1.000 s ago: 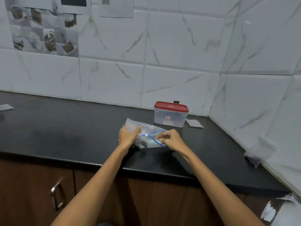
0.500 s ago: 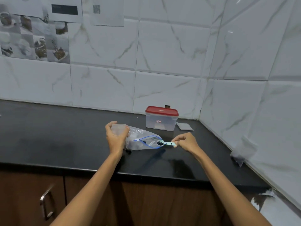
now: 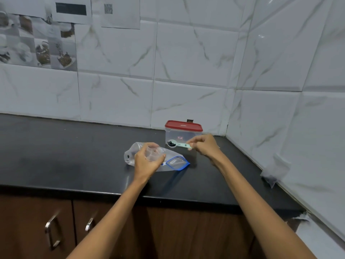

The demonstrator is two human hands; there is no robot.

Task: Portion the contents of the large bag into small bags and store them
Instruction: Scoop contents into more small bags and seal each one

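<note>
Spoon (image 3: pixel 178 144) lies level in the air, its long axis left to right, bowl with dark pieces pointing left, handle pinched by the right hand (image 3: pixel 204 146). Left hand (image 3: pixel 147 161) grips a small clear bag (image 3: pixel 152 152) above the large bag (image 3: pixel 168 163), which lies on the black surface (image 3: pixel 74 156), blue-edged mouth pointing right. Container (image 3: pixel 183 134) label is too small to read.

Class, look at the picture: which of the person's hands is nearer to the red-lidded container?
Right. The right hand holds the spoon just in front of the container; the left hand is farther left, holding a small bag.
</note>
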